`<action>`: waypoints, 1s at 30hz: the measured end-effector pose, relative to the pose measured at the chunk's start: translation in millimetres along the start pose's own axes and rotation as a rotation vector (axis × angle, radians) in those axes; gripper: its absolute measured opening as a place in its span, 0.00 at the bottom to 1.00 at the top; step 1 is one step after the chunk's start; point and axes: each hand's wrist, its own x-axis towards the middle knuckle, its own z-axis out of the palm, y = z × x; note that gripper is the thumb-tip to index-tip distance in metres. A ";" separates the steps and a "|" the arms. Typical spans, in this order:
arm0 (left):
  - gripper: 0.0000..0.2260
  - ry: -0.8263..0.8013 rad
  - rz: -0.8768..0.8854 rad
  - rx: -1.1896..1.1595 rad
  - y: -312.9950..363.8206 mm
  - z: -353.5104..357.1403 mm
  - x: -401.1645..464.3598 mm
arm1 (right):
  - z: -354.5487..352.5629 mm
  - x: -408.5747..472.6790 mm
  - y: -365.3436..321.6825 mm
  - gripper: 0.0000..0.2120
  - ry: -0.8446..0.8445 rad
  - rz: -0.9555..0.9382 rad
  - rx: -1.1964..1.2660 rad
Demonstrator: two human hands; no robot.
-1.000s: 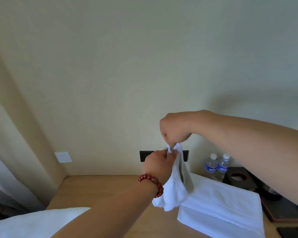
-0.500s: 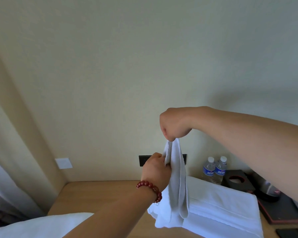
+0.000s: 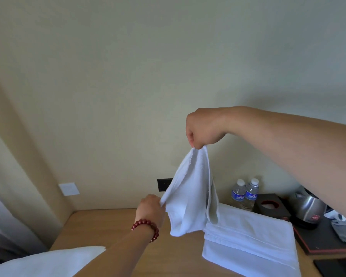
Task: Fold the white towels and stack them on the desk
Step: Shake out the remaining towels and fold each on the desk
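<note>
My right hand (image 3: 203, 130) is up high in front of the wall, fingers curled down, pinching the top corner of a small white towel (image 3: 190, 194). My left hand (image 3: 151, 208) is lower and to the left, fingers closed on the towel's left edge, pulling it out sideways so the cloth hangs as a slack triangle between the two grips. Red bead bracket on left wrist, call it a bead bracelet (image 3: 146, 227). The towel's bottom fold hangs in the air just above the wooden desk (image 3: 108, 226); can't tell if it brushes the stack behind it. Folded white towels (image 3: 252, 246) lie flat on the desk to the right, under and behind the hanging one, edges roughly squared. More white cloth (image 3: 48, 260) sits at bottom left, partly cut off, can't tell if folded. Back right against the wall: two water bottles (image 3: 245, 193) with blue labels, side by side, touching or nearly. Next to them a dark tissue box (image 3: 270, 206), then a steel kettle (image 3: 310, 208) on a dark tray (image 3: 324, 242). Dark flat thing (image 3: 336, 266) at bottom right corner, maybe a phone, too cropped to say. Black socket panel (image 3: 164, 184) on the wall, partly behind the towel; white switch plate (image 3: 69, 188) farther left.
</note>
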 end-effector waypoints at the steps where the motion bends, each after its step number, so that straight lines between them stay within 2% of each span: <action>1: 0.07 -0.052 0.018 0.008 0.1 2.1 -1.5 | 2.5 1.5 0.1 0.14 0.008 -0.004 0.007; 3: 0.09 -0.161 0.076 0.052 1.0 10.0 -10.0 | 5.9 4.2 0.1 0.10 0.043 -0.013 0.025; 5: 0.12 -0.199 0.093 0.034 1.9 18.7 -21.1 | 6.9 5.3 -0.2 0.08 0.077 -0.031 0.041; 8: 0.14 -0.197 0.026 -0.034 -1.1 30.9 -27.8 | 5.7 4.7 -1.5 0.08 0.084 -0.065 0.063; 12: 0.12 -0.128 -0.125 -0.042 -21.4 35.3 -25.3 | 6.5 1.5 -0.6 0.07 0.052 -0.125 0.092; 17: 0.12 -0.138 -0.209 -0.106 -49.3 46.1 -24.5 | 12.6 -4.1 5.4 0.08 0.022 -0.164 0.137; 20: 0.17 -0.160 -0.223 -0.201 -49.0 47.7 -23.5 | 16.9 -5.9 9.9 0.07 0.007 -0.180 0.174; 22: 0.26 -0.163 -0.168 -0.328 -44.5 47.0 -23.9 | 19.9 -7.6 9.9 0.08 0.001 -0.195 0.220; 24: 0.29 -0.116 -0.133 -0.473 -36.3 41.0 -26.6 | 23.4 -10.2 7.5 0.08 -0.002 -0.210 0.262; 28: 0.24 -0.115 0.006 -0.527 -17.3 37.4 -29.7 | 29.7 -13.7 3.3 0.08 -0.006 -0.212 0.292; 30: 0.18 -0.107 0.108 -0.584 -7.4 35.8 -38.3 | 31.3 -14.3 2.8 0.08 0.000 -0.196 0.293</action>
